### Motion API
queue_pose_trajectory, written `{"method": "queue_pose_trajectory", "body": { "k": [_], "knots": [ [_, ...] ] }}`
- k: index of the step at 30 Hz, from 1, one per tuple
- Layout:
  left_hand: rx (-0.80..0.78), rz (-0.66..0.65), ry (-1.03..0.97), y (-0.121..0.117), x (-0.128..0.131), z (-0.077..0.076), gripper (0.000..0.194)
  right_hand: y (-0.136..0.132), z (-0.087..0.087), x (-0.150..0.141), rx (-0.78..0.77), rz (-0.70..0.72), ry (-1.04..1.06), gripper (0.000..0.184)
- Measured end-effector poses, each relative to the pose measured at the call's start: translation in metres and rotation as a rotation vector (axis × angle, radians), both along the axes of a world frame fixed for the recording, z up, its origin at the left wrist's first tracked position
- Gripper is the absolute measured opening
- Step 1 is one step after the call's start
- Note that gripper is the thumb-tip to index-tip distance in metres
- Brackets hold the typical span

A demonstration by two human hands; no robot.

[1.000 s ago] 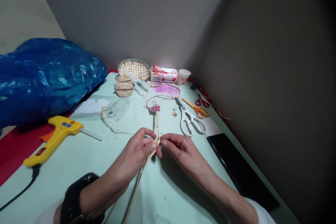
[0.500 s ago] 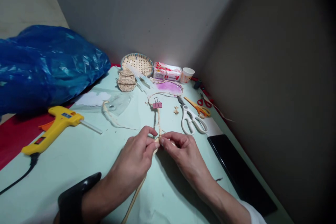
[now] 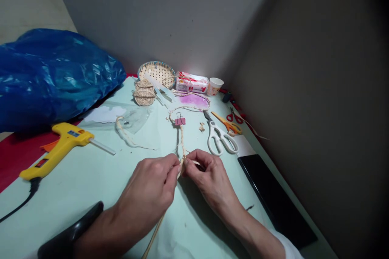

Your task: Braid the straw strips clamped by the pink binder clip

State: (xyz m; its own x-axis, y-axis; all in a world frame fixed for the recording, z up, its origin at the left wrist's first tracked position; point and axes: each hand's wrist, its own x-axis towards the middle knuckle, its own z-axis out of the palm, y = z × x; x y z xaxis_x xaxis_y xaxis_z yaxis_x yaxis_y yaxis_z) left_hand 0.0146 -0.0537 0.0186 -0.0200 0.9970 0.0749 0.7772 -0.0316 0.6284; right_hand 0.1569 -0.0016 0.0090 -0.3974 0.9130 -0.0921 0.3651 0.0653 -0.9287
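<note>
A thin pale braid [image 3: 182,139] runs from a pink binder clip [image 3: 180,121] toward me and ends between my hands. My left hand [image 3: 154,186] pinches its near end between thumb and fingers, and a long loose strand [image 3: 154,234] hangs from under that hand to the bottom edge. Right beside it, my right hand [image 3: 209,176] pinches the braid with thumb and forefinger. The fingertips of both hands almost touch and partly hide the strands there. Beyond the clip the braid curves back around a purple patch [image 3: 193,100].
At left are a yellow glue gun [image 3: 60,151], a blue plastic bag [image 3: 57,81] and a clear bag [image 3: 142,121]. White scissors [image 3: 219,135], orange scissors [image 3: 227,123] and a black tablet-like slab [image 3: 273,198] are at right. A woven basket [image 3: 164,73] and paper cup [image 3: 215,86] stand behind.
My left hand has turned, its fingers now closed more tightly beside the braid and its wrist lower and farther left. My right hand stays pinched at nearly the same spot. The view has shifted slightly.
</note>
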Motion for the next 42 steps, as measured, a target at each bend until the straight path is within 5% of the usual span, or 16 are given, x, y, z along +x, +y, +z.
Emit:
{"method": "queue_pose_trajectory", "body": {
  "k": [10, 16, 20, 23, 25, 28, 33, 42],
  "knots": [
    [0.305, -0.236, 0.351, -0.023, 0.019, -0.027, 0.021, 0.0, 0.006, 0.001, -0.118, 0.001, 0.11, 0.022],
    [0.378, -0.257, 0.48, -0.022, 0.025, -0.03, 0.031, -0.003, 0.003, 0.001, -0.376, 0.033, 0.378, 0.021],
    [0.408, -0.259, 0.465, -0.022, 0.025, -0.027, 0.039, -0.002, -0.001, 0.002, -0.409, 0.023, 0.431, 0.021],
    [0.386, -0.224, 0.333, -0.019, 0.018, -0.016, 0.022, 0.0, -0.003, 0.003, -0.366, -0.004, 0.424, 0.023],
    [0.331, -0.111, 0.173, -0.011, 0.01, -0.007, 0.029, 0.001, -0.004, 0.004, -0.322, -0.015, 0.418, 0.023],
    [0.079, 0.04, -0.238, 0.004, 0.0, -0.003, 0.027, 0.001, -0.006, 0.004, -0.301, -0.007, 0.43, 0.024],
    [-0.425, -0.158, -1.032, 0.017, 0.0, -0.013, 0.018, -0.001, -0.008, 0.003, -0.284, 0.096, 0.491, 0.027],
    [-0.506, 0.033, -1.191, 0.014, 0.004, -0.009, 0.021, -0.002, -0.003, 0.008, -0.034, 0.074, 0.089, 0.026]
  ]
}}
